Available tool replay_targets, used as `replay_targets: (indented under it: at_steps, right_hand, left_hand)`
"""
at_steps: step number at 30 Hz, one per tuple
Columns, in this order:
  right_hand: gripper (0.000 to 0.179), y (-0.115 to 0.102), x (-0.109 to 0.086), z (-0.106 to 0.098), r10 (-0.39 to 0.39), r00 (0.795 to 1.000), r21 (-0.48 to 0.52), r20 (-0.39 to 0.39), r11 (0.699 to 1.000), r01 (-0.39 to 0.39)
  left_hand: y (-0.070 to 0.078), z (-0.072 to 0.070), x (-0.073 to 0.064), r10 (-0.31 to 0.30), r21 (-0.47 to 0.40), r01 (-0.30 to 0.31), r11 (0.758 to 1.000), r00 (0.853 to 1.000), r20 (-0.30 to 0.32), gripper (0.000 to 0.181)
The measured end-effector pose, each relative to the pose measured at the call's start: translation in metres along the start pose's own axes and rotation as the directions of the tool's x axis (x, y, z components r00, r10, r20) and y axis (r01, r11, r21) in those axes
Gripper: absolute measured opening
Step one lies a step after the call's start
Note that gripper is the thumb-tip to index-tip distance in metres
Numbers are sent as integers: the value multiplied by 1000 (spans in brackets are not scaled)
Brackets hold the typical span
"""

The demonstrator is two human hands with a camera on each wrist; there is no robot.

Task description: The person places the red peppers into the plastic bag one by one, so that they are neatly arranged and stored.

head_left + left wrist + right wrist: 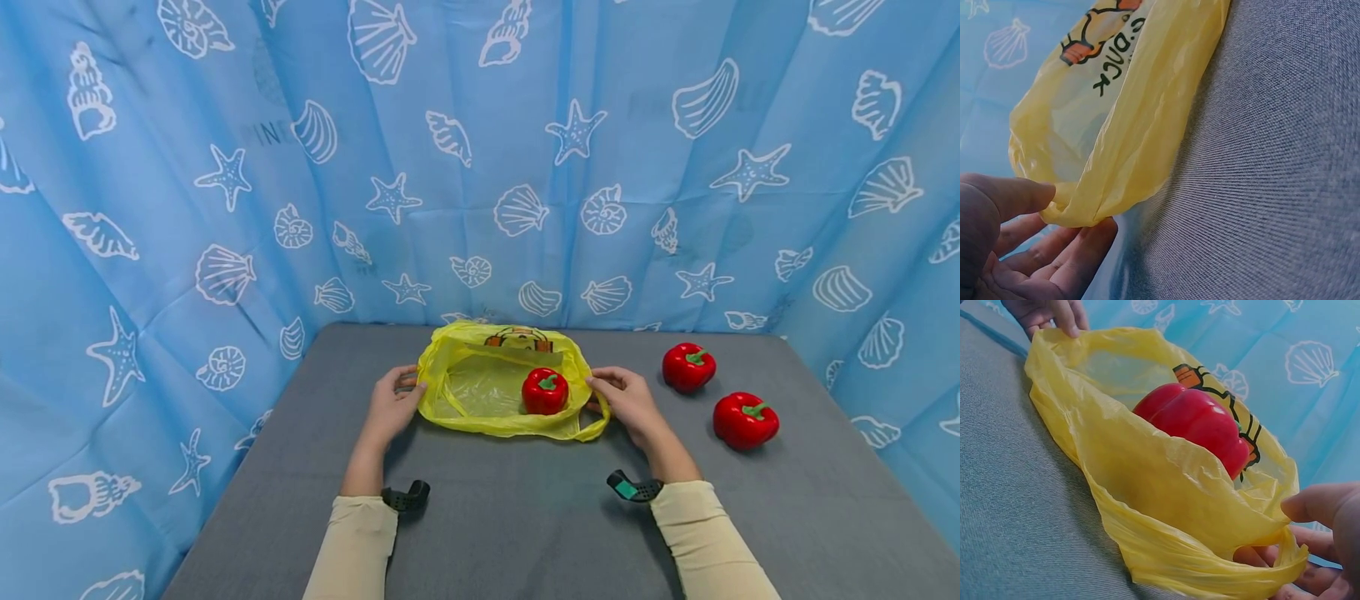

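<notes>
A yellow plastic bag (pixel 480 425) lies on the grey table with its mouth spread wide, and one red bell pepper (pixel 545 392) sits inside toward the right. My left hand (pixel 394 406) pinches the bag's left rim. In the left wrist view its thumb is on the inner side and the other fingers (pixel 1088 256) are under the outside. At the opposite end my right hand (pixel 628 406) pinches the right rim beside a handle loop (pixel 596 429). The right wrist view shows the pepper (pixel 1194 422) partly hidden behind the bag's near wall.
Two more red bell peppers, one farther back (pixel 687 368) and one nearer (pixel 745 422), stand on the table (pixel 525 517) right of my right hand. A blue curtain (pixel 465 167) with white shell prints hangs behind the table and along both sides.
</notes>
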State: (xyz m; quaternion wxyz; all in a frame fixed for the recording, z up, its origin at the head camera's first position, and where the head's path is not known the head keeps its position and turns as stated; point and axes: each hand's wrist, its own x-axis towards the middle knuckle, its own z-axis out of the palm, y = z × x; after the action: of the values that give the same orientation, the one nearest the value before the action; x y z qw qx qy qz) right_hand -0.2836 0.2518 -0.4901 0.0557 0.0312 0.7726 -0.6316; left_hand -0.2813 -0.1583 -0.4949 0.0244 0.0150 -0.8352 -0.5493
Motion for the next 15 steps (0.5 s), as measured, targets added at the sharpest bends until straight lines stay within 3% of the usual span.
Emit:
replay_targets:
  at_steps: [15]
  right_hand:
    - [57, 0, -1, -20, -27, 1000, -10, -16, 1000, 27]
  left_hand:
    - [0, 0, -1, 12, -5, -12, 1000, 1000, 2, 44]
